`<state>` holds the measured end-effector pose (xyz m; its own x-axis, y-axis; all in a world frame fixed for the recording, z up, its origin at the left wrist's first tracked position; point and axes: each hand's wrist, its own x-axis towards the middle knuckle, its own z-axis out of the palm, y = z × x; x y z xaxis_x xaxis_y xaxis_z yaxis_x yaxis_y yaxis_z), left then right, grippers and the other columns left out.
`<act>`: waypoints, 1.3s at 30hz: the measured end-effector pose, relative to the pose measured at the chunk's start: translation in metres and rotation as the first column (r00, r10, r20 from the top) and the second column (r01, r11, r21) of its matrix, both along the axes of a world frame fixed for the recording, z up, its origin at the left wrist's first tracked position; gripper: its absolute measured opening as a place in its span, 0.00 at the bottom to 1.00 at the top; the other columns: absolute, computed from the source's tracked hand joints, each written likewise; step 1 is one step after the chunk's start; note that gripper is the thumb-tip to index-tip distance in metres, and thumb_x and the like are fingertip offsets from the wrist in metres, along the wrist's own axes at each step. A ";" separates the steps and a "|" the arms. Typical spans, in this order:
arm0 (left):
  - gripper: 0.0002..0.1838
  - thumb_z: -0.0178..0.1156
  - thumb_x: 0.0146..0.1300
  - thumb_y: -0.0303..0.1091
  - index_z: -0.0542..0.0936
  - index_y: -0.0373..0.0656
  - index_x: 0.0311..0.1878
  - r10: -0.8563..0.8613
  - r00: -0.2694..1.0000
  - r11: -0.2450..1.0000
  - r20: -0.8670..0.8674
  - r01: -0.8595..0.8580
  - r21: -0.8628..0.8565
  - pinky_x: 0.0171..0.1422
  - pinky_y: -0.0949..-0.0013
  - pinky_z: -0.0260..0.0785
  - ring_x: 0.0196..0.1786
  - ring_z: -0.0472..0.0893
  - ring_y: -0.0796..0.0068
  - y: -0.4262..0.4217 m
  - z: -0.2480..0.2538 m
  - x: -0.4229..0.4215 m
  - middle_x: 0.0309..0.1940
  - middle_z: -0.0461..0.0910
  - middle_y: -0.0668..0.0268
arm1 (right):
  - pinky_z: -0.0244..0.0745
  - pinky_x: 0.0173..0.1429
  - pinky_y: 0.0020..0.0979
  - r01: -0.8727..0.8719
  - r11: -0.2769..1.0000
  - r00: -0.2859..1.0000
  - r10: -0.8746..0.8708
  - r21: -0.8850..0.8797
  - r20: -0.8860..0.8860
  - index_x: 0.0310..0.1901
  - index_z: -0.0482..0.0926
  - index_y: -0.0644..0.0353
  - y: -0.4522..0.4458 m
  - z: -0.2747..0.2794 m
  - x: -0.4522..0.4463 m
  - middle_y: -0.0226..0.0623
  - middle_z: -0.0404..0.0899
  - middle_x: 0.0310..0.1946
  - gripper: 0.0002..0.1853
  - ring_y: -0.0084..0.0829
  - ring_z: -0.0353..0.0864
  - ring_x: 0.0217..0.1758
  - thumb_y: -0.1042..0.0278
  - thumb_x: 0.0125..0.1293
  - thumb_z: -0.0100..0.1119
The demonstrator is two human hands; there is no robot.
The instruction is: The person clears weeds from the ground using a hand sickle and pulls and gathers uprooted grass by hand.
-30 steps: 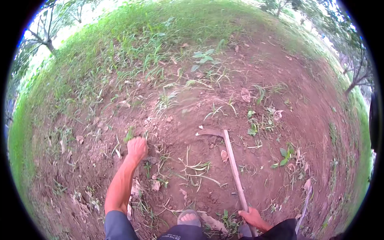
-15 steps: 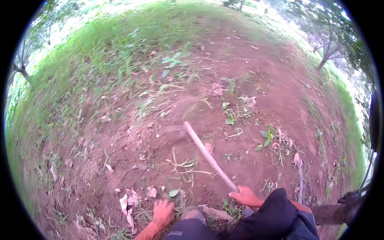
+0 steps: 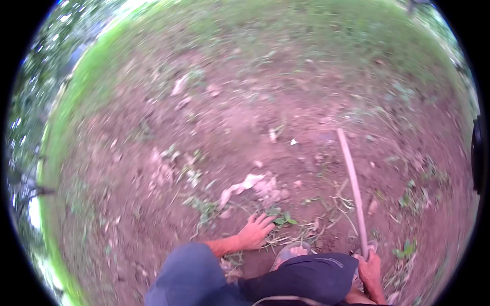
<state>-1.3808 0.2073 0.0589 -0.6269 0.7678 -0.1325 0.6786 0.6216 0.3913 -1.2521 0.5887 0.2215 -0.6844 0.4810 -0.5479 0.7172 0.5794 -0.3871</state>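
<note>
Much bare soil (image 3: 229,127) ahead, one handle (image 3: 354,189) gripped

Ahead of the left hand (image 3: 255,232) and right hand (image 3: 370,269), soil reaches a rim of grass (image 3: 286,23). The handle runs forward from the right hand's closed grip, far end blurred. A sandaled foot (image 3: 294,250) occupies room between the hands. The left hand is spread low, leaves (image 3: 285,220) just beside its fingertips, contact unclear.

Trouser print (image 3: 331,261) seems unreadably blurred.

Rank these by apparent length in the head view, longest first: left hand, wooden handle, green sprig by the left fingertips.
1. Wooden handle
2. Left hand
3. Green sprig, slightly blurred but looking shorter
</note>
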 end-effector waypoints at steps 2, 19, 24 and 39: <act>0.26 0.63 0.51 0.42 0.75 0.45 0.54 0.015 1.000 1.000 0.012 -0.015 0.018 0.69 0.44 0.55 0.68 0.65 0.51 -0.012 -0.010 0.014 0.67 0.64 0.56 | 0.74 0.42 0.41 -0.029 1.000 0.998 0.030 0.005 -0.047 0.39 0.77 0.70 -0.004 0.008 -0.030 0.49 0.78 0.27 0.22 0.41 0.80 0.33 0.56 0.54 0.64; 0.15 0.49 0.71 0.40 0.77 0.48 0.56 0.513 0.825 0.858 0.237 -0.494 -0.140 0.56 0.50 0.69 0.57 0.76 0.55 -0.059 0.019 0.092 0.58 0.72 0.54 | 0.69 0.32 0.42 -0.565 0.812 0.824 0.544 -0.146 -0.160 0.36 0.70 0.68 -0.008 -0.077 -0.175 0.48 0.73 0.24 0.20 0.40 0.74 0.27 0.54 0.68 0.55; 0.37 0.61 0.60 0.35 0.59 0.50 0.73 0.927 0.368 0.362 -0.075 -0.929 -0.084 0.50 0.49 0.76 0.51 0.81 0.45 -0.071 0.024 -0.027 0.64 0.66 0.44 | 0.71 0.32 0.44 -0.731 0.677 0.668 0.685 -0.085 -0.289 0.39 0.67 0.66 -0.068 -0.059 -0.256 0.50 0.74 0.24 0.17 0.44 0.77 0.26 0.57 0.69 0.54; 0.09 0.56 0.58 0.34 0.79 0.39 0.35 0.967 0.239 0.224 -0.093 -0.963 -0.148 0.34 0.48 0.74 0.33 0.83 0.47 -0.136 -0.042 -0.004 0.25 0.81 0.52 | 0.73 0.34 0.49 -0.932 0.355 0.315 0.893 0.074 -0.320 0.45 0.67 0.64 -0.199 -0.169 -0.317 0.53 0.77 0.28 0.12 0.54 0.80 0.34 0.62 0.74 0.45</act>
